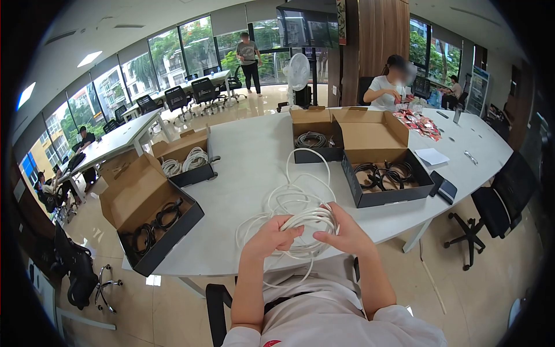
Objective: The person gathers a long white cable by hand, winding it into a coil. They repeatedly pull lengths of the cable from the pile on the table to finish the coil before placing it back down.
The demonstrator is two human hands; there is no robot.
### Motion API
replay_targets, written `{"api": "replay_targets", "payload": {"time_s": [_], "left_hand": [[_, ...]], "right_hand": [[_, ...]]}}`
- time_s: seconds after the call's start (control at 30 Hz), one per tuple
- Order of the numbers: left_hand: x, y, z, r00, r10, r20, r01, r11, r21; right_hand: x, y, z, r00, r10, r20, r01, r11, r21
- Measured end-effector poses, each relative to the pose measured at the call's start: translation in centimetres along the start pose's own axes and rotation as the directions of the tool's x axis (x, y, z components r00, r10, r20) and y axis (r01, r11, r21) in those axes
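Note:
A white cable (309,218) is gathered into a loose coil between my hands, just over the table's near edge. My left hand (270,236) is closed on the coil's left side, thumb across the strands. On the right side, my right hand (345,232) grips the same coil, its thumb pointing inward. Looser loops of the cable spread over the tabletop beyond my hands, and one strand hangs toward my lap. The cable's ends cannot be made out.
Black cables lie in an open box (377,196) at right and another box (191,222) at left. Behind them, a box (199,172) holds white cables and a box (300,151) grey cable. A phone (446,191) lies on the table (248,139). A person (390,87) sits across.

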State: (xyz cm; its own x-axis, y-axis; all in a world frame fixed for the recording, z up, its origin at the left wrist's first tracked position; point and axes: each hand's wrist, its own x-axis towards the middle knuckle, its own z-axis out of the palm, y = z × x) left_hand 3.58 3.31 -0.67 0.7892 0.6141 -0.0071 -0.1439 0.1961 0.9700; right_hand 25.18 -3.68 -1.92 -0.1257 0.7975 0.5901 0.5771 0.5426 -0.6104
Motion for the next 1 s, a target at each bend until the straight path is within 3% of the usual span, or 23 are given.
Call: {"api": "replay_targets", "payload": {"time_s": [0.07,0.13,0.17,0.23,0.3,0.4,0.43,0.47,0.57,0.67,0.77,0.87,0.97,1.0], "left_hand": [[0.0,0.0,0.7,0.993,0.071,-0.095,-0.054,0.984,0.171],[0.6,-0.2,1.6,0.938,0.253,-0.235,-0.136,0.896,0.423],[1.0,-0.5,1.9,0.865,0.428,-0.262,-0.206,0.779,0.592],[1.5,-0.6,2.7,0.653,0.731,-0.2,-0.238,0.448,0.862],[0.2,1.9,4.2,0.508,0.86,0.043,-0.002,-0.049,0.999],[0.6,2.1,3.8,0.569,0.822,0.034,-0.089,0.02,0.996],[1.5,0.3,2.8,0.66,0.745,-0.1,-0.247,0.341,0.907],[2.0,-1.1,1.9,0.759,0.623,-0.186,-0.344,0.628,0.698],[1.5,0.2,1.3,0.968,0.204,-0.146,-0.083,0.808,0.583],[1.7,-1.0,0.0,0.995,0.098,0.0,-0.094,0.958,0.271],[2.2,-2.7,-0.7,0.966,0.251,-0.057,-0.245,0.965,0.097],[2.4,-2.1,0.3,0.887,0.315,-0.338,-0.363,0.928,-0.087],[2.1,-1.5,-1.5,0.841,0.293,-0.455,-0.499,0.744,-0.445],[1.9,-1.1,-2.1,0.823,0.284,-0.492,-0.529,0.697,-0.483]], "right_hand": [[0.1,-0.4,1.1,0.987,0.162,-0.001,-0.149,0.91,0.388],[0.1,-1.2,0.6,0.951,0.302,0.069,-0.306,0.88,0.364],[0.3,-1.7,0.2,0.924,0.369,0.101,-0.38,0.857,0.347],[0.4,-2.2,-0.1,0.934,0.345,0.097,-0.358,0.888,0.289],[0.5,-2.5,-0.5,0.94,0.325,0.1,-0.34,0.906,0.252],[0.8,-2.6,-0.9,0.952,0.288,0.104,-0.305,0.921,0.243],[0.9,-2.4,-0.9,0.96,0.263,0.096,-0.279,0.928,0.247],[1.1,-2.3,-1.0,0.968,0.236,0.089,-0.251,0.935,0.251],[1.6,-2.1,-1.5,0.978,0.141,0.155,-0.173,0.961,0.215],[2.5,-2.8,-2.2,0.978,0.073,0.197,-0.091,0.992,0.084],[3.3,-3.8,-2.5,0.976,0.123,0.181,-0.142,0.985,0.098],[3.6,-3.7,-1.6,0.995,-0.017,-0.096,0.052,0.925,0.377],[3.4,-1.3,-1.3,0.954,-0.004,-0.3,0.172,0.826,0.537],[2.9,0.0,-1.1,0.945,0.062,-0.321,0.111,0.863,0.492]]}}
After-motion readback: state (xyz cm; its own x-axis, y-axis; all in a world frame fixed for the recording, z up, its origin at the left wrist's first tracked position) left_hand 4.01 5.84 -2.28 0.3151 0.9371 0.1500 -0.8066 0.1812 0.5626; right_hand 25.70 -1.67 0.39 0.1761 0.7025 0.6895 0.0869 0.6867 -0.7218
